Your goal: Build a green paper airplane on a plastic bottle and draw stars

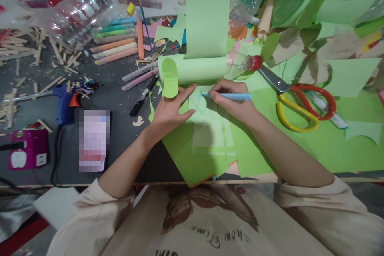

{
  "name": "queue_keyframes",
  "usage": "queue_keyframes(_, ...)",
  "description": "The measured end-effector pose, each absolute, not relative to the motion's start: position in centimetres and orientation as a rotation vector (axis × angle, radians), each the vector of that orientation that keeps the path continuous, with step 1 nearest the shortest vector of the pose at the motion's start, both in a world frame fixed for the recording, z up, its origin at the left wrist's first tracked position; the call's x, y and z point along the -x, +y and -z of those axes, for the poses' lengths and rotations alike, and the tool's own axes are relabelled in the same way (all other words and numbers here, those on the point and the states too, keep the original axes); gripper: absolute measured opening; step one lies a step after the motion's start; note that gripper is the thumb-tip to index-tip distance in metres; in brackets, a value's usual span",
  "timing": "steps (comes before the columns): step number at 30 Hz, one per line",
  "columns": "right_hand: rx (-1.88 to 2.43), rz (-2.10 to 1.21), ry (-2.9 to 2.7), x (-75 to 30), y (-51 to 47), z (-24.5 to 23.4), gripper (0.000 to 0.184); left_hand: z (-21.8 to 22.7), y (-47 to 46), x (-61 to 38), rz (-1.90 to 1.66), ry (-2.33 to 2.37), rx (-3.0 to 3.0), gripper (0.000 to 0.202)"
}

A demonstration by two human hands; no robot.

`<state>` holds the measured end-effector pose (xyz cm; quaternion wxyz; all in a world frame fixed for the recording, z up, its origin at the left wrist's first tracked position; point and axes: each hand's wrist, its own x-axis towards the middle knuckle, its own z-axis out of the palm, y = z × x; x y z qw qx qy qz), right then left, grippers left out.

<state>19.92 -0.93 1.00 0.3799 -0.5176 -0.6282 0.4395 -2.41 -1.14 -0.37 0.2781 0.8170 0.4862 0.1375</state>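
Note:
My right hand (232, 102) is closed around a light blue pen (232, 96), its tip at the left touching a pale green paper piece (199, 110) that carries drawn lines. My left hand (171, 110) lies flat with fingers stretched out, pressing the left side of that paper onto the green sheets (195, 156) beneath. Just beyond both hands lies a plastic bottle wrapped in light green paper (196, 70), red cap (255, 63) to the right, with a tall rounded green flap (207, 18) standing above it.
Red-and-yellow scissors (300, 104) lie right of my hands. A black marker (144, 96), pastel markers (115, 46), a blue glue gun (64, 102), wooden sticks (18, 44), a clear bottle (81, 4) and a magenta box (28, 148) sit left. Green paper cutouts (330, 4) pile at back right.

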Motion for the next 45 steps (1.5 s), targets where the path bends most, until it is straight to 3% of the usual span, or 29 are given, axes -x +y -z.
queue_keyframes(26,1.298,-1.173,-1.625,-20.0,-1.0,-1.2,0.022,0.1,-1.2,2.3,-0.34,1.31,-2.202,0.063)
queue_keyframes(45,1.18,-1.3,-1.665,-18.8,-1.6,-1.6,0.012,-0.8,-1.4,1.9,-0.257,1.353,-2.19,0.063)
